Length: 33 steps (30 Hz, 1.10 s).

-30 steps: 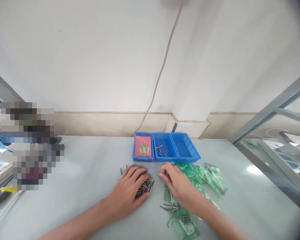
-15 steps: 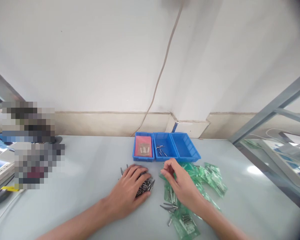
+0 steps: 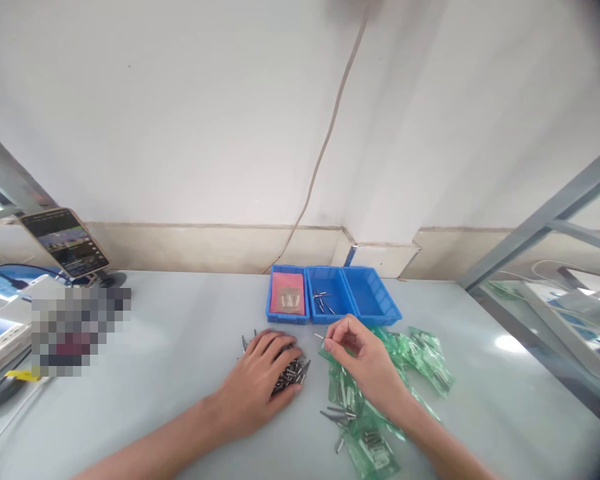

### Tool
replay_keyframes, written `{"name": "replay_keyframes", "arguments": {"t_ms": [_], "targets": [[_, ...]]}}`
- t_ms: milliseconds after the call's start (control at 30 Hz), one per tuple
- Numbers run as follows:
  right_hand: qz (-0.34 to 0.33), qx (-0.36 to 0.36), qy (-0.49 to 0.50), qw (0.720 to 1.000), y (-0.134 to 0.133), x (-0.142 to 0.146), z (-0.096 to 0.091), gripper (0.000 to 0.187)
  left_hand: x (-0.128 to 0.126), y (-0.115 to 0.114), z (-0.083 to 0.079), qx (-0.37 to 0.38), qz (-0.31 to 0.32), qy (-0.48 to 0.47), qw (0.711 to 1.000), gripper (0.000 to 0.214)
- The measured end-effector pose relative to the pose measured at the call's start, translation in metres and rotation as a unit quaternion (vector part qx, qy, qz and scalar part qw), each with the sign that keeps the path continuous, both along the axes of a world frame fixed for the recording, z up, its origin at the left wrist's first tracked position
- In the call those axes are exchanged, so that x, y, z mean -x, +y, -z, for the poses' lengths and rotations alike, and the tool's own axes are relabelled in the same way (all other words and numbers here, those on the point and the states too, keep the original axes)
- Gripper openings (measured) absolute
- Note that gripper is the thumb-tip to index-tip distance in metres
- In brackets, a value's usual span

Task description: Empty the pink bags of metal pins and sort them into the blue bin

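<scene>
My left hand (image 3: 257,383) lies flat with fingers spread over a heap of small metal pins (image 3: 290,373) on the grey table. My right hand (image 3: 363,357) is raised a little above a pile of green plastic bags (image 3: 410,353), its thumb and forefinger pinched on one metal pin (image 3: 319,336) that sticks out to the left. Just beyond stand three joined blue bins: the left bin (image 3: 287,301) holds a pink bag, the middle bin (image 3: 330,300) holds a few pins, and the right bin (image 3: 373,300) looks bare.
A phone (image 3: 65,241) leans on a stand at the far left, with boxes and a cable below it. A grey metal frame (image 3: 540,223) runs along the right. Loose pins (image 3: 337,417) and a green bag (image 3: 373,450) lie near my right forearm. A cord (image 3: 325,143) hangs down the wall.
My right hand lifted off the green bags and closed into a pinch on a single pin, rising toward the blue bins. My left hand stayed on the heap.
</scene>
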State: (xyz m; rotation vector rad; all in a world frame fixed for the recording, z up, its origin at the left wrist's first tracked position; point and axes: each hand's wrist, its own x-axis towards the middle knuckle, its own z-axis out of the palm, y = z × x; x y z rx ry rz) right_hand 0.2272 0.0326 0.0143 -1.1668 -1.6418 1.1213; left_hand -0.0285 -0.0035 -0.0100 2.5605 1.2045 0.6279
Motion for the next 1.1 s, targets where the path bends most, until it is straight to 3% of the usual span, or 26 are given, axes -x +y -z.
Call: {"name": "replay_keyframes", "arguments": {"t_ms": [133,333,467,733,1100], "targets": [[-0.002,0.022,-0.001,1.000,0.0007,-0.0016,-0.0012,0.024,-0.0003,0.0000,-0.0012,-0.001,-0.001,0.002,1.000,0.040],[-0.015,0.025,0.025,0.999,0.0043,-0.0050,0.0031,0.040,0.0000,0.0007,0.0012,-0.005,0.000,0.003,1.000,0.040],[-0.011,0.071,0.062,0.996,0.0044,-0.0043,0.0054,0.045,-0.0002,0.0007,0.0015,-0.001,-0.001,0.006,1.000,0.041],[-0.030,0.089,0.116,0.989,0.0014,0.0007,0.0011,0.031,0.0003,0.0009,-0.0004,0.012,0.007,0.012,1.000,0.041],[-0.010,0.062,0.058,0.996,-0.0003,0.0001,0.0014,0.030,0.0007,0.0003,0.0024,0.010,0.002,0.011,1.000,0.042]]}}
